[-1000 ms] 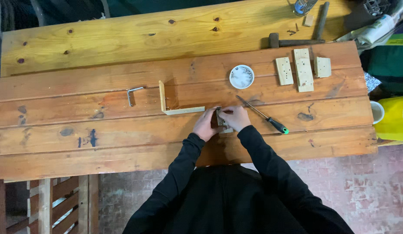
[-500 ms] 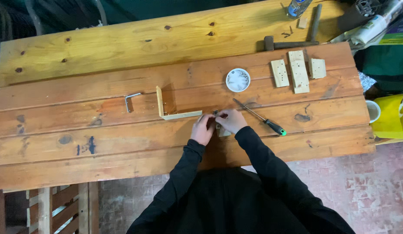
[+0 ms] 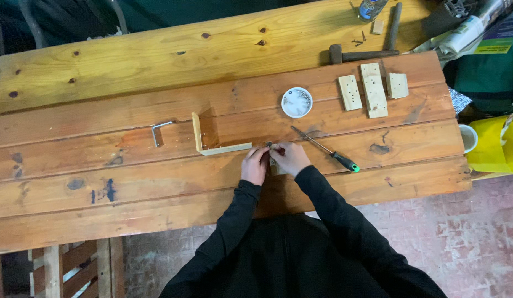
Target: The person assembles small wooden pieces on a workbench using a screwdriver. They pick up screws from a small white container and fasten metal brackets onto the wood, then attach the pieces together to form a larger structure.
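At nine o'clock lies a bracket (image 3: 158, 131); the L-frame (image 3: 212, 142) stands joined (two strips only). Left hand (image 3: 255, 165) and right hand (image 3: 289, 158) pinch a small block (image 3: 274, 161) at centre. Screwdriver (image 3: 327, 150) untouched; three blocks (image 3: 372, 89) wait at two o'clock.

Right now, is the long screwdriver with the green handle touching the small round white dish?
Apart. The head view shows bare plank between the screwdriver tip and the white dish.

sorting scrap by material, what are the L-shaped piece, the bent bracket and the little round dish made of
L-shaped piece: pale bare wood, unfinished, grain faintly visible.
Bent bracket: likely metal, grey with a dull sheen.
Round dish: white, probably plastic or a lid; too small to be sure.
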